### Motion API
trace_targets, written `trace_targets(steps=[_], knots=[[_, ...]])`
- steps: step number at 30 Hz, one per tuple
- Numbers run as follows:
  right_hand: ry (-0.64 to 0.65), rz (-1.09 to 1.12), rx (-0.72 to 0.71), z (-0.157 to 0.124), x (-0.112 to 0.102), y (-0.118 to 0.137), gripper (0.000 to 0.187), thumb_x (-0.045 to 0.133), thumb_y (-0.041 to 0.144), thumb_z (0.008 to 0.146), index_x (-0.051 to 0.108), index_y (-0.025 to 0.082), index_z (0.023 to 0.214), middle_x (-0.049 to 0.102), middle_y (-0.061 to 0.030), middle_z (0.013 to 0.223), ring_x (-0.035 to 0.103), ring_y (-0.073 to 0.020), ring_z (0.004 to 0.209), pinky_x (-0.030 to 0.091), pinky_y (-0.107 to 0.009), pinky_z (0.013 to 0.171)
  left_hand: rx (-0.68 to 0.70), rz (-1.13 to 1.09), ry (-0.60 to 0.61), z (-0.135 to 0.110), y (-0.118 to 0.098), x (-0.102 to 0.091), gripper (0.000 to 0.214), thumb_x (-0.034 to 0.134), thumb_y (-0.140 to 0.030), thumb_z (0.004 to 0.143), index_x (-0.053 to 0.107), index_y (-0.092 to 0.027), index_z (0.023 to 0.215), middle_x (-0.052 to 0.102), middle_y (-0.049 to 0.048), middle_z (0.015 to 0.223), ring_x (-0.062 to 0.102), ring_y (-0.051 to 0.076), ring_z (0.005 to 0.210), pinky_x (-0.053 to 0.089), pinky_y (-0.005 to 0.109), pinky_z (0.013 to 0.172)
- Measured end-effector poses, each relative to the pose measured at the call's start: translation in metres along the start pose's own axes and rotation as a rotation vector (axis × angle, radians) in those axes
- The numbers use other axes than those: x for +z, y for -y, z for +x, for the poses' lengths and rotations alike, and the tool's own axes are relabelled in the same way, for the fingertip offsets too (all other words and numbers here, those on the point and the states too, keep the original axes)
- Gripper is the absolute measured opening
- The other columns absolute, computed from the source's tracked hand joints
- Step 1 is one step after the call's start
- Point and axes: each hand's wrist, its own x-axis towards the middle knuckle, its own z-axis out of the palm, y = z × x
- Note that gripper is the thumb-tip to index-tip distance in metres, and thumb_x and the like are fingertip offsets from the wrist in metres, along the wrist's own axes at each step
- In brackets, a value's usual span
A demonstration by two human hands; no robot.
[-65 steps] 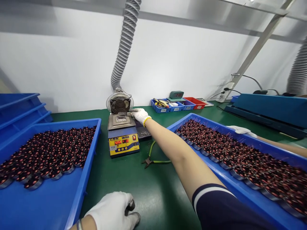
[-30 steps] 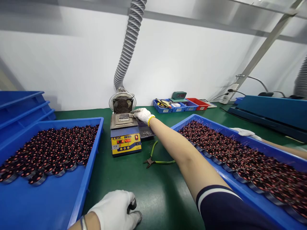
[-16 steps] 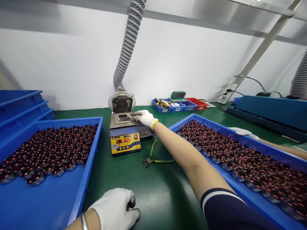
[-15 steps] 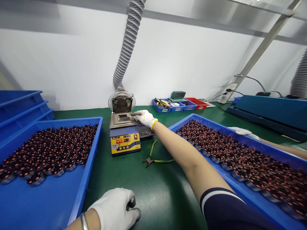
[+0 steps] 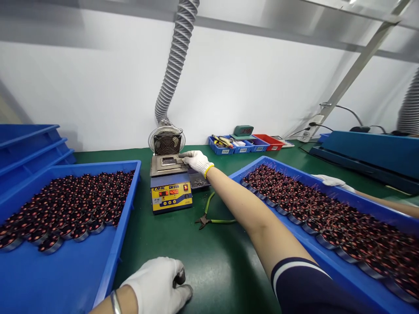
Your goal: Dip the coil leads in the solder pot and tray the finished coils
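Note:
My right hand (image 5: 197, 162), in a white glove with a yellow cuff edge, reaches to the top of a solder pot (image 5: 170, 196) with a yellow front panel and red digits. Its fingers are closed on a small flat metal scraper (image 5: 180, 161) at the right edge of the pot's square opening (image 5: 169, 161). Low in the view, my left hand (image 5: 160, 283), gloved in white with darkened fingertips, rests over the green table. Its fingers are loosely bent, thumb and forefinger apart, and nothing shows between them. Green-handled cutters (image 5: 209, 219) lie between the hands.
A blue tray (image 5: 113, 253) of round wired coil parts stands left, another blue tray (image 5: 278, 163) right. A co-worker's gloved hand (image 5: 330, 180) is beyond it. A duct (image 5: 175, 65) rises behind the pot. Small bins (image 5: 225, 150) line the wall; stacked blue trays (image 5: 32, 141) stand left.
The pot's display digits have changed. Both hands stay nearly in place; the view has shifted very slightly.

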Motion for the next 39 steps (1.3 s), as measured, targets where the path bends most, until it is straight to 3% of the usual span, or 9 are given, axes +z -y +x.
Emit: trace_targets(steps=[9,27,33,39], knots=[[-0.005,0.036,0.019,-0.001,0.003,-0.005,0.031,0.062,0.030,0.074,0.070,0.022,0.102,0.070,0.0003,0.077,0.058,-0.0076,0.064,0.046,-0.017,0.066,0.009,0.006,0.012,0.000,-0.002,-0.001,0.027,0.047,-0.044,0.073,0.066,-0.026,0.079,0.069,0.0039,0.078,0.062,0.024,0.072,0.039,0.030,0.059],[-0.037,0.017,0.003,0.000,0.008,0.004,0.028,0.059,0.028,0.075,0.070,0.026,0.100,0.070,0.0025,0.082,0.062,-0.0077,0.072,0.047,-0.017,0.072,0.021,0.026,-0.002,-0.001,-0.003,-0.003,0.025,0.048,-0.042,0.074,0.066,-0.024,0.079,0.069,0.0050,0.078,0.062,0.024,0.073,0.040,0.030,0.059],[-0.087,-0.043,0.012,-0.001,-0.004,0.007,0.035,0.048,0.027,0.083,0.063,0.022,0.114,0.070,0.0004,0.090,0.063,-0.0080,0.071,0.048,-0.017,0.068,0.015,0.025,0.010,0.000,0.000,0.000,0.027,0.048,-0.043,0.073,0.066,-0.024,0.081,0.070,0.0054,0.079,0.063,0.024,0.073,0.040,0.030,0.059],[-0.082,-0.230,-0.055,-0.011,-0.019,0.020,0.031,0.057,0.030,0.077,0.067,0.024,0.107,0.068,-0.0017,0.101,0.061,-0.0170,0.096,0.045,-0.025,0.086,0.023,0.029,0.000,-0.001,0.001,0.000,0.027,0.048,-0.043,0.073,0.066,-0.024,0.081,0.070,0.0061,0.079,0.063,0.025,0.074,0.041,0.031,0.060]])
